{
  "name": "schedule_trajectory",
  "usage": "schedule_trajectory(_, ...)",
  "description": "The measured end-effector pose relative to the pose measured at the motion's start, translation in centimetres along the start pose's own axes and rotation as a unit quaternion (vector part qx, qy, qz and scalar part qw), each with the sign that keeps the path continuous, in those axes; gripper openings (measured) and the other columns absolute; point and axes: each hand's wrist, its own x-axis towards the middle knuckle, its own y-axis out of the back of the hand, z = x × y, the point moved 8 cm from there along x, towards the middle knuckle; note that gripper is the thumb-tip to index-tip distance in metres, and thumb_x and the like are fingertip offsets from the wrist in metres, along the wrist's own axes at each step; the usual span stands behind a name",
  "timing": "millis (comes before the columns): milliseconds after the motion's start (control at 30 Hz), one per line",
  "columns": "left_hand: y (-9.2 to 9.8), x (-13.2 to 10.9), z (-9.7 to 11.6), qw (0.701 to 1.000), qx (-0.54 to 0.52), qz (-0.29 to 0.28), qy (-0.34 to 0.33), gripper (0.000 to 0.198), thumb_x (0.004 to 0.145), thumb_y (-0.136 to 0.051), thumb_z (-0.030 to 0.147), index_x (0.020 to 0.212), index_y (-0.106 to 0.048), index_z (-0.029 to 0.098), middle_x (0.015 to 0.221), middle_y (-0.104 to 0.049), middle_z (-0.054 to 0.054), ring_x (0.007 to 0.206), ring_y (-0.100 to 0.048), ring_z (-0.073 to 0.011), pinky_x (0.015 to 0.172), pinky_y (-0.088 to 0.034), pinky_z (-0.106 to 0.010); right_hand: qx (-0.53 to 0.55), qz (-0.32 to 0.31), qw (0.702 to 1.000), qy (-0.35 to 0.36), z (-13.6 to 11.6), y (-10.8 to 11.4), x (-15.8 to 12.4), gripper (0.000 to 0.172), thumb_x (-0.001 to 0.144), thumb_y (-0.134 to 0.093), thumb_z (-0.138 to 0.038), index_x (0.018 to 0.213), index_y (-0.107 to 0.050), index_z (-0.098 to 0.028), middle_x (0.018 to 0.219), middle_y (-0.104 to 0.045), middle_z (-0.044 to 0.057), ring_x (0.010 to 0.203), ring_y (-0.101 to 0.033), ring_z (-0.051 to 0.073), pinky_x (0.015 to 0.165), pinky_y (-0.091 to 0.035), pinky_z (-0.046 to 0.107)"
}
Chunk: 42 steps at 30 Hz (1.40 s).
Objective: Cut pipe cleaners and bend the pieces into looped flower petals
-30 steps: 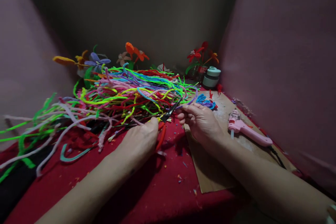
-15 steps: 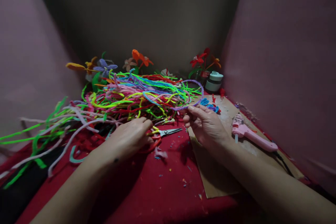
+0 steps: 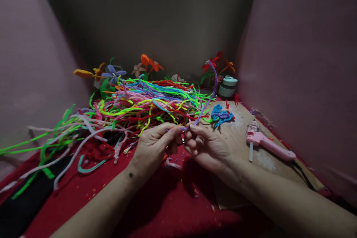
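Note:
A purple pipe cleaner is held between my two hands above the red cloth. My left hand pinches its near end between thumb and fingers. Close beside it, my right hand grips the same strip with thumb and forefinger, and the long free part curves upward past the right fingertips. Beneath the left fingers a bit of an orange scissor handle shows; the rest of the scissors is hidden behind my hands. A blue pipe-cleaner flower with a purple centre lies on the board just beyond my right hand.
A big heap of multicoloured pipe cleaners spreads across the back and left. On the right, a pink glue gun rests on a brown board. Finished flowers and a pale green lidded jar stand along the back.
My left hand has moved right from beside the scissors and taken hold of the purple pipe cleaner. My right hand has come slightly nearer and left; the strip's loop now stands up as a free end.

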Motion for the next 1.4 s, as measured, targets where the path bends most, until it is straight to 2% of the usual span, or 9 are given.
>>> schedule_trajectory(67,0.5,0.2,0.2,1.000,0.017,0.007,0.001,0.023,0.079,-0.057,0.030,0.063,-0.064,0.015,0.051,-0.056,0.002,0.043,-0.048,-0.0062,0.043,-0.038,-0.016,0.018,0.019,1.000,0.016,-0.9,0.4,0.2,0.007,0.069,-0.070,-0.017,0.072,-0.064,-0.015,0.058,-0.059,-0.002,0.046,-0.048,0.004,0.043,-0.036,0.016)
schedule_trajectory(267,3.5,1.1,-0.5,0.997,-0.005,0.071,0.000,0.019,0.078,-0.059,0.029,0.064,-0.062,0.015,0.055,-0.061,0.001,0.040,-0.048,-0.0055,0.038,-0.035,-0.016,0.041,0.073,0.995,0.056,-3.4,2.1,1.4,0.006,0.070,-0.068,-0.011,0.071,-0.064,-0.014,0.058,-0.060,0.000,0.048,-0.048,0.004,0.045,-0.038,0.015)
schedule_trajectory(467,5.3,1.7,-0.6,0.989,-0.072,0.128,-0.023,0.018,0.076,-0.060,0.030,0.067,-0.062,0.014,0.058,-0.061,-0.001,0.042,-0.048,-0.0065,0.039,-0.038,-0.017,0.013,0.054,0.996,0.076,-3.9,1.8,1.6,0.005,0.070,-0.068,-0.013,0.072,-0.063,-0.014,0.061,-0.062,0.001,0.049,-0.053,0.006,0.044,-0.039,0.015)
schedule_trajectory(600,4.4,1.8,-0.4,0.980,-0.173,0.095,-0.022,0.013,0.071,-0.066,0.026,0.078,-0.064,0.016,0.063,-0.061,0.001,0.046,-0.050,-0.0062,0.044,-0.042,-0.018,-0.003,0.039,0.996,0.086,-3.6,1.2,1.5,0.005,0.071,-0.067,-0.011,0.071,-0.063,-0.014,0.061,-0.064,0.001,0.049,-0.055,0.007,0.045,-0.043,0.016)
schedule_trajectory(667,3.1,1.8,-0.7,0.978,-0.200,0.053,0.001,0.022,0.065,-0.071,0.021,0.086,-0.064,0.018,0.067,-0.062,0.002,0.049,-0.052,-0.0066,0.046,-0.044,-0.018,-0.010,0.029,0.995,0.099,-3.4,1.0,1.4,0.005,0.070,-0.067,-0.011,0.072,-0.063,-0.014,0.060,-0.064,0.001,0.050,-0.057,0.007,0.045,-0.044,0.017)
schedule_trajectory(800,0.6,1.3,-1.9,0.988,-0.145,-0.012,0.049,0.035,0.065,-0.072,0.022,0.100,-0.065,0.018,0.070,-0.064,-0.001,0.053,-0.055,-0.0087,0.050,-0.047,-0.020,-0.030,0.000,0.995,0.095,-2.4,0.5,1.3,0.009,0.069,-0.069,-0.014,0.077,-0.065,-0.012,0.064,-0.065,0.002,0.051,-0.059,0.009,0.048,-0.047,0.019)
schedule_trajectory(967,0.7,1.0,-2.8,0.991,-0.101,0.030,0.082,0.027,0.071,-0.068,0.035,0.088,-0.069,0.014,0.068,-0.065,-0.004,0.053,-0.055,-0.0090,0.048,-0.046,-0.020,-0.054,0.007,0.997,0.057,-1.4,0.3,0.8,0.014,0.066,-0.070,-0.015,0.078,-0.065,-0.010,0.065,-0.066,0.004,0.050,-0.059,0.009,0.045,-0.045,0.018)
schedule_trajectory(1200,2.3,0.9,-1.7,0.990,-0.085,0.087,0.068,0.020,0.071,-0.067,0.032,0.074,-0.066,0.013,0.059,-0.063,0.000,0.042,-0.049,-0.0056,0.041,-0.040,-0.017,-0.080,0.016,0.995,0.062,-1.9,0.8,0.7,0.009,0.072,-0.067,-0.019,0.074,-0.065,-0.011,0.065,-0.065,0.003,0.051,-0.057,0.007,0.046,-0.045,0.017)
schedule_trajectory(1400,2.1,1.0,-1.7,0.990,-0.104,0.073,0.063,0.018,0.077,-0.060,0.032,0.071,-0.059,0.015,0.051,-0.059,0.002,0.039,-0.048,-0.0065,0.040,-0.039,-0.018,-0.120,0.006,0.991,0.064,-1.5,0.6,0.6,0.015,0.068,-0.070,-0.018,0.078,-0.061,-0.012,0.068,-0.067,0.004,0.049,-0.058,0.009,0.042,-0.042,0.018)
